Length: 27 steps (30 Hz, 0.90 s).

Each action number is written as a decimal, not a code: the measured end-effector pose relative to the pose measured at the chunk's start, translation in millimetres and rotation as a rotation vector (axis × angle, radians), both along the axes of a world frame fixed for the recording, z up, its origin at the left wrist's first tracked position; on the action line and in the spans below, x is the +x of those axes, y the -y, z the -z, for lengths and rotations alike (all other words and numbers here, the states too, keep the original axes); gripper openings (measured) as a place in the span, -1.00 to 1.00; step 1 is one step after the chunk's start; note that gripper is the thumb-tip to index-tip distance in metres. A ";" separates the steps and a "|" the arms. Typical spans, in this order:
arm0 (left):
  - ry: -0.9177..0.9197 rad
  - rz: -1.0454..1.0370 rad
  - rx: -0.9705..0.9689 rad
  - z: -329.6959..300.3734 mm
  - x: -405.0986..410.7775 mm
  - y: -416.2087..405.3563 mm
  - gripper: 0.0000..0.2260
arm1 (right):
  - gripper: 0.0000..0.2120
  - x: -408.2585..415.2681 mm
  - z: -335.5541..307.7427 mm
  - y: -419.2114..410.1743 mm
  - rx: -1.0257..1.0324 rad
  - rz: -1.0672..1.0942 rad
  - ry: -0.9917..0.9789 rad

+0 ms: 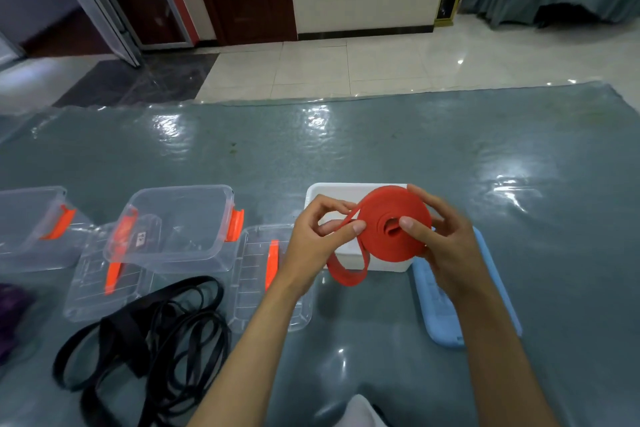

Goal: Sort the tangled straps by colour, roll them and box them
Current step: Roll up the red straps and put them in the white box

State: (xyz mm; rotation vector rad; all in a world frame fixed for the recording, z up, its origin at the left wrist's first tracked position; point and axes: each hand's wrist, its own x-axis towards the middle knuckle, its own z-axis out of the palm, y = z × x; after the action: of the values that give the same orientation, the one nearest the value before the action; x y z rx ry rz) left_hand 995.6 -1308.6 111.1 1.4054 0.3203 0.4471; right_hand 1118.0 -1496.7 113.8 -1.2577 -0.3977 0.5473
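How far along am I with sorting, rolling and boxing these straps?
In hand: the red strap is nearly rolled, coil held by your right hand while the left hand feeds the last loose loop, above the white box. Left: the black straps lie loose on the table, and something purple sits at the left edge. Nothing clearly looks boxed yet.

No text, brand or number can be read anywhere in the view. The one thing that looks like print is a small white label (pixel 140 238) with dark marks, seen through the wall of the middle clear box (pixel 180 218), and its characters are too blurred and too small to make out. The clear box's orange latches (pixel 235 224) carry no lettering that can be read.
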 end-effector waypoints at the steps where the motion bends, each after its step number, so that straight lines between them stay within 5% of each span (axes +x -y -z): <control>1: -0.009 -0.039 -0.005 4.1 2.2 1.6 -0.73 | -0.28 -1.4 2.7 -3.1 0.012 0.028 -0.024; 9: -0.090 -0.059 -0.134 23.8 10.4 9.1 -0.70 | -0.48 -4.0 23.8 -29.6 0.066 0.233 -0.245; 15: -0.046 -0.326 -0.124 35.1 26.9 19.4 -0.78 | -0.60 -8.2 34.7 -48.5 0.130 0.368 -0.393; 22: -0.052 -0.200 -0.293 57.0 35.1 32.5 -0.68 | -0.58 -7.1 38.2 -61.3 0.220 0.462 -0.500; 27: -0.086 -0.197 -0.338 62.4 36.8 19.6 -0.68 | -0.68 6.1 51.3 -58.4 0.099 0.377 -0.554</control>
State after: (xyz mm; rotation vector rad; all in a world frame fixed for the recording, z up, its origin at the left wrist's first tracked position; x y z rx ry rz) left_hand 1032.5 -1328.2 48.7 1.0682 0.5803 0.4700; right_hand 1124.1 -1438.3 62.6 -1.0006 0.2701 0.5180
